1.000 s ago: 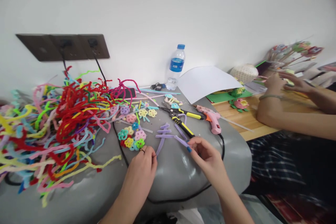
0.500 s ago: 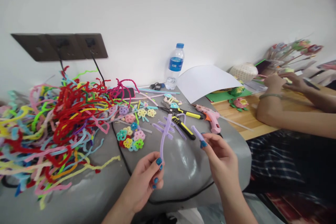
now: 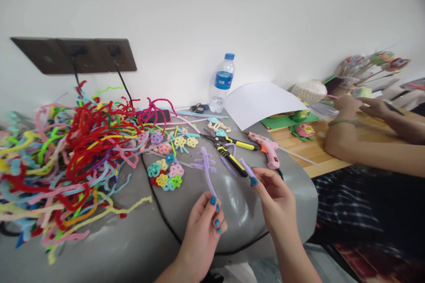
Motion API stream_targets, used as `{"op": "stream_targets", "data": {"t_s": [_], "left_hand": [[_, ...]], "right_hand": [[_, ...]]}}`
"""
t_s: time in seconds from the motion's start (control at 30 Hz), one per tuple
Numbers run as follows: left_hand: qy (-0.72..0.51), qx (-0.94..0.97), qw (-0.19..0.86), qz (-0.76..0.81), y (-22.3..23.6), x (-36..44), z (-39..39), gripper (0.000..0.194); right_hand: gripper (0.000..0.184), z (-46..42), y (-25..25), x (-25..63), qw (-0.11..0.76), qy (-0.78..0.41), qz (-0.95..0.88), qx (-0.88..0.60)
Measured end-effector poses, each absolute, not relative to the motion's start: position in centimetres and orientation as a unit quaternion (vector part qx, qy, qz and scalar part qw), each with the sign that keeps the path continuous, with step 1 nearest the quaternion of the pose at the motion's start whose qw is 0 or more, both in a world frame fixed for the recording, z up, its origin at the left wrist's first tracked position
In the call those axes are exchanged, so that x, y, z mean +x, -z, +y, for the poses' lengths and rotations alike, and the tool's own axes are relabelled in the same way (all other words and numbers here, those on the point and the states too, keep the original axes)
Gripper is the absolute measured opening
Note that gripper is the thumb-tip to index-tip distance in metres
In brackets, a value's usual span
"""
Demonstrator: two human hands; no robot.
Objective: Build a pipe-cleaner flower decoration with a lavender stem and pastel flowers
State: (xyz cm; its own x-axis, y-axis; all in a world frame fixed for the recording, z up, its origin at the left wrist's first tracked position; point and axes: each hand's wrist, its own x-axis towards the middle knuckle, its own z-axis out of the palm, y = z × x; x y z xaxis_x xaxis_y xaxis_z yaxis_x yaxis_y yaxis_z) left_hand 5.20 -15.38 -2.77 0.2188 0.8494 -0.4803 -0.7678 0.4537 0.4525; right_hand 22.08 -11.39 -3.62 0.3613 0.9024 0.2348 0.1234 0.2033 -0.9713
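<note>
My left hand (image 3: 206, 225) is closed in a pinch on the lower end of a long purple pipe cleaner stem (image 3: 208, 174), which stands up and leans left. Several short purple crosspieces (image 3: 198, 166) lie across its upper part and seem joined to it. Between the thumb and fingers of my right hand (image 3: 274, 194) is a short purple pipe cleaner piece (image 3: 246, 167), its free end pointing up and left. Yellow-and-black pliers (image 3: 232, 161) lie open on the grey table just beyond, with loose purple pieces (image 3: 228, 166) beside them.
A tangled heap of coloured pipe cleaners (image 3: 89, 150) covers the left side. Small pipe cleaner flowers (image 3: 175, 170) lie mid-table. Behind stand a water bottle (image 3: 223, 84) and white paper (image 3: 262, 101). A pink glue gun (image 3: 270, 152) lies right, near another person's arms (image 3: 345, 137).
My left hand has moved right, and the purple stem has swung from leaning right to leaning left, its crosspieces turning too. My right hand has shifted slightly left with its short piece.
</note>
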Motion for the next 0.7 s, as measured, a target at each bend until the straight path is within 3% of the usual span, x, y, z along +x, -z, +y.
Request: {"op": "stream_targets", "data": {"t_s": [0.4, 0.63, 0.7], "left_hand": [[-0.529, -0.074, 0.783, 0.319, 3.0, 8.4, -15.2, 0.061], [-0.263, 0.011, 0.939, 0.220, 3.9, 7.2, -16.9, 0.062], [-0.260, 0.111, 0.934, 0.218, 4.0, 6.4, -17.2, 0.062]], "right_hand": [[0.023, -11.4, 3.7, 21.6, 0.607, -0.314, -0.487, -0.544], [0.022, -12.1, 2.6, 21.1, 0.599, -0.301, -0.504, -0.545], [0.017, -12.8, 2.0, 20.7, 0.595, -0.302, -0.534, -0.519]]}}
